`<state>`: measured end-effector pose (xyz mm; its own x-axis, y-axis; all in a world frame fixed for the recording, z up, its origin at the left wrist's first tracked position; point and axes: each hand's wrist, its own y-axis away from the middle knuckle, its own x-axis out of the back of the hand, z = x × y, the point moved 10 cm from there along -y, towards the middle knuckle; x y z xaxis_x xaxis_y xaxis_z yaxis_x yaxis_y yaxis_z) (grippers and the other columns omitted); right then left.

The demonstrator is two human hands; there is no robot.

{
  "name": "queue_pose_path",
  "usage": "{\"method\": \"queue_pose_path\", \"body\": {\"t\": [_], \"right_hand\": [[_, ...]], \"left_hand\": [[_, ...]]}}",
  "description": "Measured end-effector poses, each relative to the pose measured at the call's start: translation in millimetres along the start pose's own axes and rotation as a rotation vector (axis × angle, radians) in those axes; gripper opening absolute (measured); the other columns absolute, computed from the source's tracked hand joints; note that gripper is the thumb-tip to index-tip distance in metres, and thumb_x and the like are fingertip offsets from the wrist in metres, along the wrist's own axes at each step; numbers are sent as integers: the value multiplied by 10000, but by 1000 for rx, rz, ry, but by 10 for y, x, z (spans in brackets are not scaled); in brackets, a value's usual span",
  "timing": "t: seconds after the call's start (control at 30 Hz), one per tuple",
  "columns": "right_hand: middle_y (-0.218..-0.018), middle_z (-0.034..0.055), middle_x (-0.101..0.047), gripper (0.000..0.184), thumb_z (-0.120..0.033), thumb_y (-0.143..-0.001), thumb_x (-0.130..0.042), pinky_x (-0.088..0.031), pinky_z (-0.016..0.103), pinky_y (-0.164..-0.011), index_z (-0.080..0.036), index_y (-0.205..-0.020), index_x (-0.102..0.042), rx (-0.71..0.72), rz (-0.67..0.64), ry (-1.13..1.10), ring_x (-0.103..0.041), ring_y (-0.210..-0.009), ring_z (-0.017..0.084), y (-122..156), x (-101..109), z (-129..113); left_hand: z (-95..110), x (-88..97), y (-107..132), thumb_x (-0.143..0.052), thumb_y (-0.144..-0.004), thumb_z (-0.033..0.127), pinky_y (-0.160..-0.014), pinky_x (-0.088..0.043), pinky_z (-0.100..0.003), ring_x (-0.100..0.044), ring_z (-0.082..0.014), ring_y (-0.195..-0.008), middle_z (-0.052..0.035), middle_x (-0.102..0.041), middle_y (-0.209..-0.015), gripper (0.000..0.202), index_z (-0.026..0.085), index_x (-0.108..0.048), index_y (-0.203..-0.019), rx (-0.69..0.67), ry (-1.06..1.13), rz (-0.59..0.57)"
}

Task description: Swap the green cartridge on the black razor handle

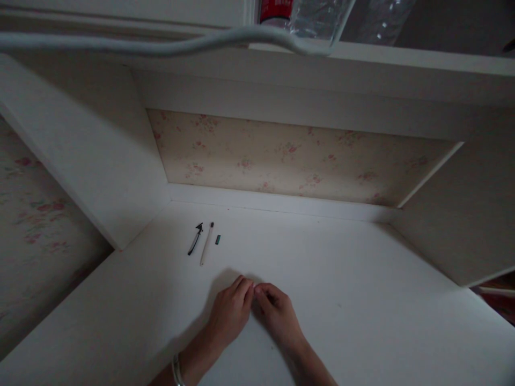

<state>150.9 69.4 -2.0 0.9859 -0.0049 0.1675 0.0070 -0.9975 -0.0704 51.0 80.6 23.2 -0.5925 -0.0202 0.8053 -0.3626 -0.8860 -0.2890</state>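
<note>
My left hand (230, 312) and my right hand (277, 313) rest side by side on the white desk (362, 300), fingertips meeting in a pinch near the middle. Whatever lies between the fingertips is too small to make out. A bracelet circles my left wrist. Beyond the hands, to the left, lie three small parts in a row: a black clip-like piece (195, 238), a thin pale stick with a dark tip (206, 244), and a tiny dark green piece (218, 239). Neither hand touches them.
The desk sits in an alcove with white side panels and a floral back panel (298, 158). A shelf overhead carries clear plastic bottles (317, 21). A grey cable (161, 45) runs across the top.
</note>
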Motion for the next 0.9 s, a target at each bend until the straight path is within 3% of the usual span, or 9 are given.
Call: {"method": "queue_pose_path", "body": {"t": [0.33,0.7,0.9], "right_hand": [[-666,36,-632,423,-530,-819,-520,-435,251,-573,-153,-870,-704,-71,10,40,-558,-641,177,5,30,44],[-715,33,-634,271,-321,-860,-481,-411,237,-604,-144,-786,-673,-16,10,74,-544,-675,169,19,27,7],[-708,29,-638,239,-253,-837,-467,-412,231,-603,-155,-747,-666,10,39,119,-546,-673,171,37,45,-62]], "left_hand": [[1,14,3,-326,-944,235,-674,-466,-243,-607,-146,-737,-14,-610,-818,245,219,-553,-854,-25,-9,30],[58,-43,46,-369,-924,184,-638,-461,-251,-619,-160,-768,-22,-618,-888,195,225,-557,-958,-110,-158,-28],[91,-27,44,-354,-932,193,-613,-446,-248,-607,-150,-726,-15,-603,-850,195,221,-546,-911,-97,-146,-34]]}}
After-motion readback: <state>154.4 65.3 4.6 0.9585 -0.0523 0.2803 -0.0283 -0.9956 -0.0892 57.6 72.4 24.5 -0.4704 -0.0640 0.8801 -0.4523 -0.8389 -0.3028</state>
